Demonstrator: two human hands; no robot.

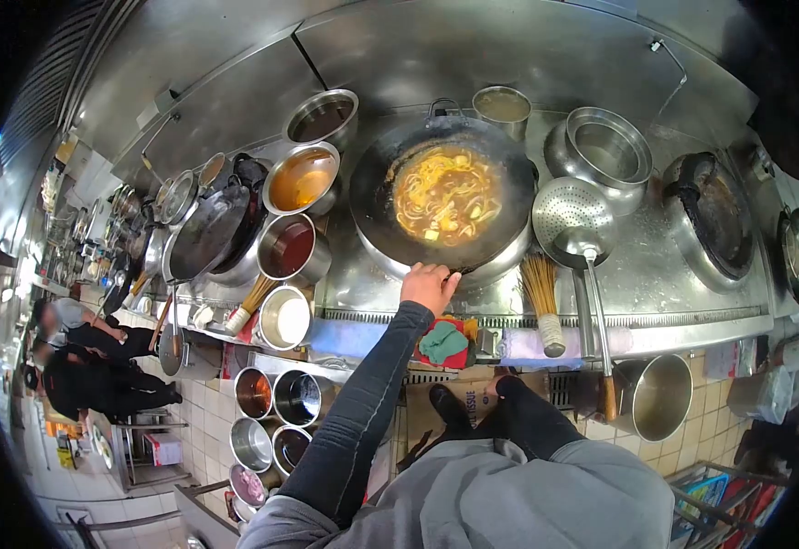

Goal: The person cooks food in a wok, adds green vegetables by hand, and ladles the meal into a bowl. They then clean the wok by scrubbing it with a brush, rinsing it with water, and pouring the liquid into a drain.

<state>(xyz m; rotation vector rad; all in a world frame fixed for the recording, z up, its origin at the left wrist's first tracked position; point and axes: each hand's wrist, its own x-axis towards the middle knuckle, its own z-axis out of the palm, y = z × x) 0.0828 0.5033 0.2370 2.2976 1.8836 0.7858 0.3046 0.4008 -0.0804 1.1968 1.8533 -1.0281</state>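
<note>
My left hand (pixel 431 286) is at the near rim of a large black wok (pixel 377 206). Its fingers are bent over the edge, and the thumb lies to the right. Whatever handle is under the palm is hidden. Noodles in brown sauce with yellow egg (pixel 445 197) fill the wok's middle. Below the counter, by my leg, a small part of my right hand (pixel 494 384) shows next to its dark sleeve; its fingers cannot be made out. A green cloth (pixel 443 342) lies on red cloth at the counter edge, just below my left hand.
Right of the wok, a perforated strainer (pixel 572 212) and a ladle (pixel 583 245) rest near a bamboo brush (pixel 539 288). Metal pots of liquid, including one of red sauce (pixel 291 247), stand to the left. Another wok (pixel 715 220) sits far right. People (pixel 97 375) stand at far left.
</note>
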